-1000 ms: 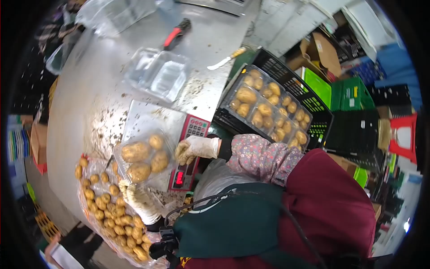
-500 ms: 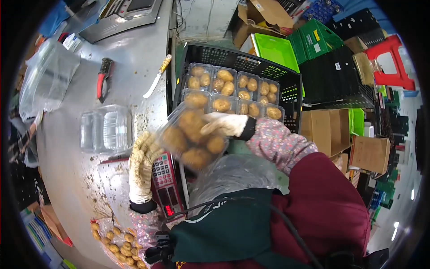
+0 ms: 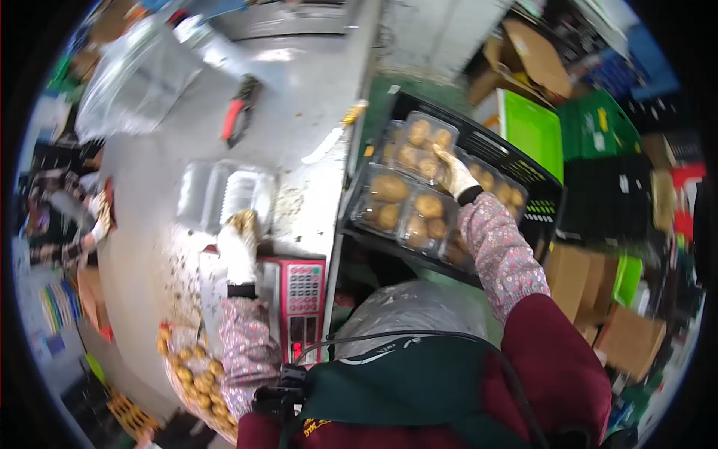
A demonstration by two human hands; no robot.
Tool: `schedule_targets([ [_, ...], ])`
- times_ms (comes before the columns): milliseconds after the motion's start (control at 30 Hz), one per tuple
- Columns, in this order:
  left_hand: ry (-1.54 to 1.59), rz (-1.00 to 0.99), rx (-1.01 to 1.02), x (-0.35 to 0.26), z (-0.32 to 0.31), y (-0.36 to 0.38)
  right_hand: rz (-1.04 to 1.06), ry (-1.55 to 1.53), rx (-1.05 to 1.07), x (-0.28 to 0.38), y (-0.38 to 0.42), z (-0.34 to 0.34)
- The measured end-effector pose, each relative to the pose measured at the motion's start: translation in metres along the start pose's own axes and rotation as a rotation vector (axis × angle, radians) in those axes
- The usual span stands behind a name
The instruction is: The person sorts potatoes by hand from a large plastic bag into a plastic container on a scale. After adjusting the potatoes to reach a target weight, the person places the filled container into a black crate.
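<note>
My right hand [image 3: 454,172], in a whitish glove, grips the near right edge of a clear plastic container of potatoes [image 3: 419,155]. That container is over the far left part of a black crate [image 3: 497,138], above other filled containers [image 3: 386,202]. My left hand [image 3: 238,251], in a soiled glove, reaches over the scale to the near rim of an empty clear clamshell container [image 3: 206,194]. Its fingertips overlap that rim, but blur hides whether they have closed on it. Below that hand is a scale with a red keypad panel [image 3: 303,288].
Pliers with red handles [image 3: 238,112] and a knife [image 3: 325,144] lie on the metal table [image 3: 142,172]. A bag of potatoes [image 3: 198,378] is at the near left. Another person's gloved hand [image 3: 101,217] shows at far left. Green trays [image 3: 531,135] and cardboard boxes [image 3: 632,337] stand right.
My right hand has carried the potato container away from my body, over the crate. My left hand has left that container and moved to the empty clamshell. The view has turned and shifted.
</note>
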State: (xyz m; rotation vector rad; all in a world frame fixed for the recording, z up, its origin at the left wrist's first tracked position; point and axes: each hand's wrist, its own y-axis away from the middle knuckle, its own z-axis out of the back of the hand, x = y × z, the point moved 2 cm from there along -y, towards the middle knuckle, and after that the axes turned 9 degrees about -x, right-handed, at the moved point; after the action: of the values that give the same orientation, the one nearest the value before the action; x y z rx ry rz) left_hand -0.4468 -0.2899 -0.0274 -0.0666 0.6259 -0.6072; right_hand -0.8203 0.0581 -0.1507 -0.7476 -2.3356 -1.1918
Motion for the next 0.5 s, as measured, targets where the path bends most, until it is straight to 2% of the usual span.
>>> schedule_targets([
  [33,0.093,0.049,-0.018,0.014,-0.001,-0.004,-0.005,0.009,0.0,-0.011,-0.022,0.005],
  [100,0.373,0.322,0.025,0.022,0.004,-0.01,-0.147,0.44,-0.214,-0.017,-0.049,0.016],
  [167,0.06,0.189,-0.001,0.012,0.011,-0.014,0.15,1.186,-0.135,-0.002,-0.027,-0.011],
  [200,-0.078,0.064,-0.056,-0.004,0.02,-0.014,-0.19,0.586,0.304,-0.006,-0.065,0.019],
  [233,-0.229,-0.047,-0.104,-0.018,0.027,-0.014,-0.725,0.103,0.556,-0.008,-0.098,0.051],
  [267,-0.162,-0.103,-0.328,-0.011,0.026,-0.013,-0.991,-0.389,0.385,-0.011,-0.095,0.049],
  [300,-0.112,-0.169,-0.55,-0.001,0.026,-0.01,-0.636,-0.233,0.209,-0.003,-0.07,0.02],
  [333,0.354,0.105,-0.659,-0.004,0.042,-0.013,-0.244,0.167,-0.042,0.009,-0.045,-0.004],
  [367,0.841,0.348,-0.765,-0.015,0.062,-0.017,-0.017,0.541,-0.335,0.021,-0.01,-0.037],
  [400,0.888,0.363,-0.841,-0.028,0.083,-0.012,0.029,0.522,-0.349,0.03,-0.017,-0.024],
  [433,0.942,0.37,-0.91,-0.032,0.102,-0.001,0.169,0.626,-0.333,0.037,-0.008,-0.03],
  [500,0.269,-0.211,-0.789,-0.028,0.126,0.035,0.305,0.812,-0.445,0.051,-0.027,-0.02],
])
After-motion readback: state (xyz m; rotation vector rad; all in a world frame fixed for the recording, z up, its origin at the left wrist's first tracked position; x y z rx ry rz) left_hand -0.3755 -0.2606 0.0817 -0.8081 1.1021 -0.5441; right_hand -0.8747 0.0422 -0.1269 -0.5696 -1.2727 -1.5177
